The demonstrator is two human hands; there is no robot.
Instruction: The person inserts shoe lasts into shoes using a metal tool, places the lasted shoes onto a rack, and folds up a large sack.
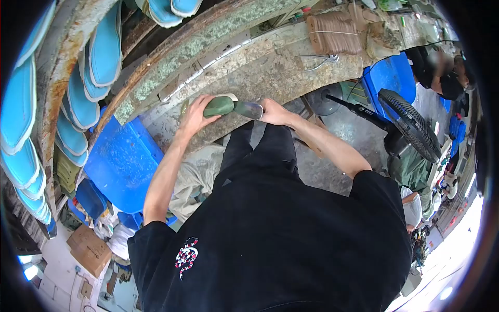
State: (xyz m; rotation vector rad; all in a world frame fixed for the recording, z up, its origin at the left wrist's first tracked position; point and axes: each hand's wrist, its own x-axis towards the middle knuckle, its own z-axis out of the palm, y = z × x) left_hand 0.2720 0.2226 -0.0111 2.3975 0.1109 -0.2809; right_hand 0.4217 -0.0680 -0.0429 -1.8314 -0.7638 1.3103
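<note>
A green shoe-shaped piece [219,106] with a pale edge lies over the worn bench [260,75], and my left hand [196,115] grips its left part, fingers on top and thumb at the near side. My right hand [275,113] is closed on a dark, flat, shiny piece [248,109] with a rounded right end. The left end of that dark piece meets the right end of the green one. Whether the two are joined, I cannot tell.
Pliers [323,62] and a tied brown bundle [334,34] are on the bench. Blue soles [105,47] stand on racks at the left. Blue bins [125,164] flank me. A black fan [408,125] stands right; a person [442,73] is beyond it.
</note>
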